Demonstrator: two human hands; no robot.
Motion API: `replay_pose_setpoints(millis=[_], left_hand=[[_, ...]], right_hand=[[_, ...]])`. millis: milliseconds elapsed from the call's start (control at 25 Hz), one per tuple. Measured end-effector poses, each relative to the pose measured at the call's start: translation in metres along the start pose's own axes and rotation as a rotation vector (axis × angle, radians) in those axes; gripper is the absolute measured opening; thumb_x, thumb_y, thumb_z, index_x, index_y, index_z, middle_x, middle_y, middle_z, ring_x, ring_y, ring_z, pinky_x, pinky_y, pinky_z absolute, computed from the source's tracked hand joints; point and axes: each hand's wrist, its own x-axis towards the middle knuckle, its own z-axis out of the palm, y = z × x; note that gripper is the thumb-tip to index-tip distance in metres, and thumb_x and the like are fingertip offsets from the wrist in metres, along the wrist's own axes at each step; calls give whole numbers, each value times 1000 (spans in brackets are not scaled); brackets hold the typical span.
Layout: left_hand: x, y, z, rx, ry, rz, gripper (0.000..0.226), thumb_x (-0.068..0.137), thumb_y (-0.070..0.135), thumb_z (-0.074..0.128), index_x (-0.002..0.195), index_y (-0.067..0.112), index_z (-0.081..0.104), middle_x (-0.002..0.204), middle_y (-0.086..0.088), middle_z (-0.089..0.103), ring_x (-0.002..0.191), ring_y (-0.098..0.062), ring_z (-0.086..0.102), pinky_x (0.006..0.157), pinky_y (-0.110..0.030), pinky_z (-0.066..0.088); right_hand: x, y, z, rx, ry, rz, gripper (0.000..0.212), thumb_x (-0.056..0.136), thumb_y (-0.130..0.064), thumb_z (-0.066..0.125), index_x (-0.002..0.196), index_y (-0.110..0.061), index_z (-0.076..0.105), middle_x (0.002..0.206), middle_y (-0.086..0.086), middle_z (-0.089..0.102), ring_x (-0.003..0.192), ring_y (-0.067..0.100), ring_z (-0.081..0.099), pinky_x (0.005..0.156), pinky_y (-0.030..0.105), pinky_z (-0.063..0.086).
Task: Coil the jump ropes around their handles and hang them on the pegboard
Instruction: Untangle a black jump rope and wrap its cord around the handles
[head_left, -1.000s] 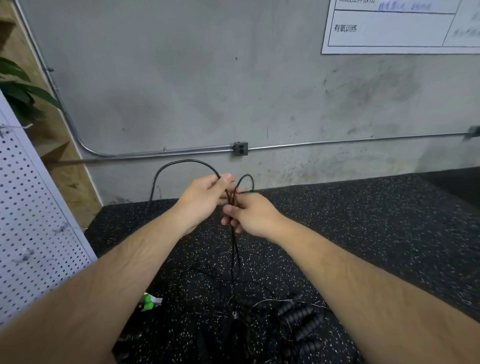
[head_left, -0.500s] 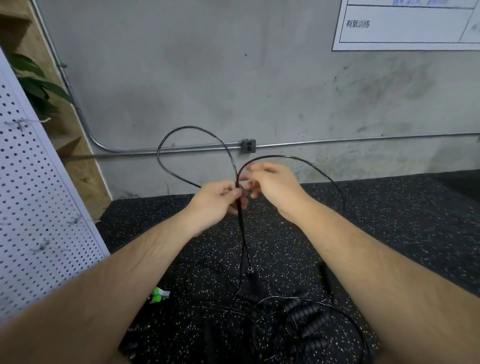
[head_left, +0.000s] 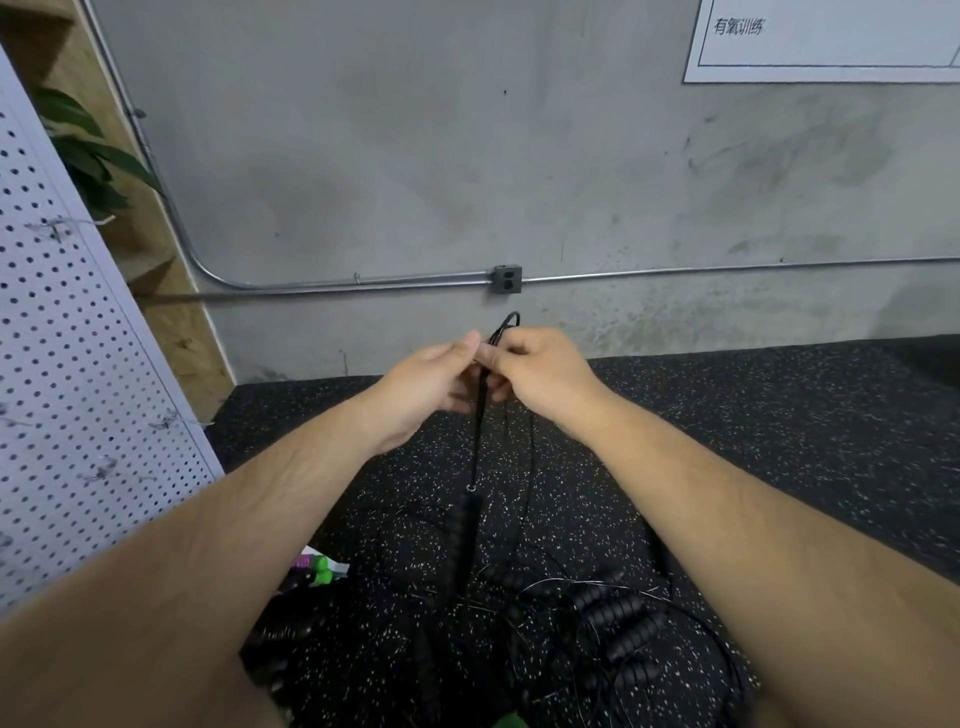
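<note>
Can't make out the fingertips where left hand (head_left: 431, 387) meets right hand (head_left: 545, 376); too bunched. Can't count the strands in the pinch either. Losing the pile (head_left: 618, 618) on the mat (head_left: 779, 441) towards the bottom edge: black on black, blurred, no telling how many handles or whose cord. Also cut off: pegboard (head_left: 78, 364) at left, sign (head_left: 821, 41) top right.

Seeing both hands pressed together at frame centre, each pinching the rope (head_left: 480, 415). Thin black cord, folded into a small tight loop poking out above the knuckles, then dropping straight down between the wrists. Ending in a ribbed black handle (head_left: 465, 530) hanging upright below the hands; can't tell whether its lower end touches the mat. Spotting another thin strand falling from under the right hand, hard to trace. Held in the air over the mat, right of the pegboard, not hung.
</note>
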Motion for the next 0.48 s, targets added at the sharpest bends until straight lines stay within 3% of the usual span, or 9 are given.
replay_pose_setpoints(millis=[120,240,360,480], left_hand=[[-8,-13,-5,203,-136,3,26,105,32,51,116,13,66,110,-1,76,108,-14,70,99,-39,54],[-4,-13,-3,296,-30,28,11,102,14,57,106,13,67,100,-1,78,99,-13,73,98,-42,56],[-1,-5,1,290,92,101,16,104,10,51,105,5,67,93,-5,76,87,-14,74,81,-33,59],[-2,-1,3,311,56,102,19,105,13,50,108,8,68,94,-5,75,83,-14,75,69,-20,54]], right_hand=[[7,-3,-5,128,60,14,26,96,-23,67,91,2,72,78,9,74,60,16,64,68,34,59],[11,1,-4,219,75,16,26,95,-24,69,91,2,72,84,11,76,65,17,64,74,37,59],[5,5,-7,187,-3,13,19,94,-23,70,91,-5,73,75,5,72,64,12,64,69,28,57],[-3,6,-9,154,9,59,11,93,-15,71,86,-7,75,70,2,70,60,10,62,58,21,53]])
